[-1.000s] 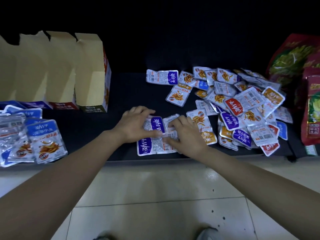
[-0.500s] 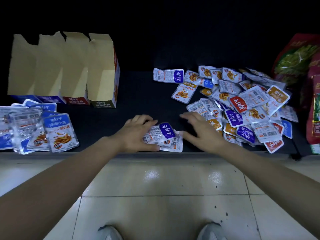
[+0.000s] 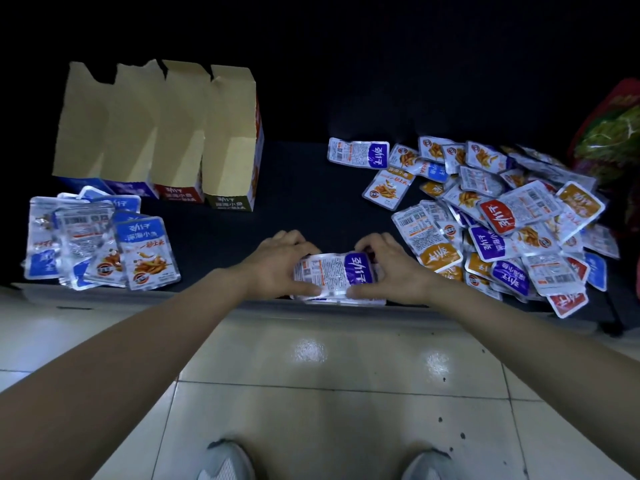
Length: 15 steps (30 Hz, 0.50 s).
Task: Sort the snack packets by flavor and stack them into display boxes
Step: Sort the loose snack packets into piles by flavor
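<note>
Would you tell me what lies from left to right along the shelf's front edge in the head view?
Blue packets → left hand → purple packets → right hand → mixed pile.

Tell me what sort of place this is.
Probably a small shop or its stockroom: display boxes stand on a low dark shelf, a heap of mixed snack packets lies to their right, red bags sit at the right edge, and the floor is pale tile.

the one head camera is looking forward and down from near above and behind the left hand [image 3: 277,265] and right hand [image 3: 391,268], framing shoes [image 3: 225,460] nearer and display boxes [image 3: 162,133] beyond them.
</note>
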Each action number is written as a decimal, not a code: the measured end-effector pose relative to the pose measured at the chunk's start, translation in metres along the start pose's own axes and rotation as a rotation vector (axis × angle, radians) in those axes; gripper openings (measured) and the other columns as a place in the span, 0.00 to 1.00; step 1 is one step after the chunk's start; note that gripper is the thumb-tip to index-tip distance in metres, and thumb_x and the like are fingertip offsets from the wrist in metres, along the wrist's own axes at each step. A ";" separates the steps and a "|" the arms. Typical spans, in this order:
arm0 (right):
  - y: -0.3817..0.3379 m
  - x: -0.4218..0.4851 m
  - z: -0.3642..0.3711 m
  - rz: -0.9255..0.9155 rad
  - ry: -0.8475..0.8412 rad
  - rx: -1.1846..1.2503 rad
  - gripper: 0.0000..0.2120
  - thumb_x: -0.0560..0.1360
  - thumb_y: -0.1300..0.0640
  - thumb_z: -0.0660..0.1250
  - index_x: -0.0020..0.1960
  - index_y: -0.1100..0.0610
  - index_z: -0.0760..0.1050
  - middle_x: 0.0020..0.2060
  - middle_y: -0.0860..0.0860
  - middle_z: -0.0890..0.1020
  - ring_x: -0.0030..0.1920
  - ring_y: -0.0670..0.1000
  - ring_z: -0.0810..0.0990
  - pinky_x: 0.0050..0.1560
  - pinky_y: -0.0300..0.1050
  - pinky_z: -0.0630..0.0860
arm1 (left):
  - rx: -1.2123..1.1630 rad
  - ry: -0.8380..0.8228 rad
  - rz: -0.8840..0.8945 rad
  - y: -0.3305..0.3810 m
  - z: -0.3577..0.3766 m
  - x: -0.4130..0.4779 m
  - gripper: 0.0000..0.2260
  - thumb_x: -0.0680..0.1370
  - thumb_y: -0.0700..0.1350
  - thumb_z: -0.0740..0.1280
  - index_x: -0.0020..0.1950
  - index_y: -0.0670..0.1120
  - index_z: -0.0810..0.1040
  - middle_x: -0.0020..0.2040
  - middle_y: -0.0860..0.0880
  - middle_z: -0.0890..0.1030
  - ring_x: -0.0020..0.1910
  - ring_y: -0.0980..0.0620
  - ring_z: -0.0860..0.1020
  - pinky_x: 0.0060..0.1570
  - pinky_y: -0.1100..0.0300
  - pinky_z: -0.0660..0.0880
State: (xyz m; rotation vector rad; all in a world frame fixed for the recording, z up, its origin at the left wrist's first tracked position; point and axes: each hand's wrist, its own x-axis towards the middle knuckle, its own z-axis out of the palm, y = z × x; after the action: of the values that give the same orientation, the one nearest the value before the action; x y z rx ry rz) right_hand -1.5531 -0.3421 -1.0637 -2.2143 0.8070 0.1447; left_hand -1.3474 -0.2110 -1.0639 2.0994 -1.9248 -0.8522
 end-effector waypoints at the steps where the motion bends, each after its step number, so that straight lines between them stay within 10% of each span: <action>1: -0.001 -0.001 -0.001 0.033 0.012 0.052 0.32 0.69 0.45 0.75 0.66 0.53 0.66 0.58 0.51 0.67 0.59 0.48 0.70 0.56 0.38 0.70 | -0.003 0.004 -0.001 -0.001 -0.001 0.000 0.28 0.70 0.60 0.72 0.67 0.54 0.71 0.56 0.52 0.69 0.56 0.55 0.66 0.55 0.60 0.62; 10: -0.040 0.029 0.031 0.048 0.018 0.194 0.16 0.70 0.58 0.75 0.53 0.53 0.71 0.54 0.54 0.76 0.55 0.53 0.76 0.52 0.44 0.76 | 0.184 0.230 -0.119 -0.036 -0.015 -0.047 0.28 0.73 0.63 0.57 0.66 0.49 0.75 0.58 0.48 0.75 0.59 0.48 0.71 0.57 0.55 0.64; 15: -0.081 0.050 0.054 -0.012 0.002 0.268 0.23 0.71 0.64 0.72 0.62 0.52 0.70 0.56 0.58 0.72 0.46 0.55 0.78 0.32 0.38 0.76 | 0.399 0.331 -0.356 -0.079 -0.012 -0.107 0.17 0.76 0.51 0.61 0.59 0.44 0.79 0.55 0.42 0.78 0.55 0.39 0.75 0.54 0.46 0.69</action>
State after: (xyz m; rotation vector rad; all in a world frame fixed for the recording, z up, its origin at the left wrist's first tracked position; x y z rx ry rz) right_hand -1.4577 -0.2888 -1.0685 -1.9669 0.7664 0.0258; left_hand -1.2740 -0.0992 -1.0612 2.6602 -1.6765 -0.1414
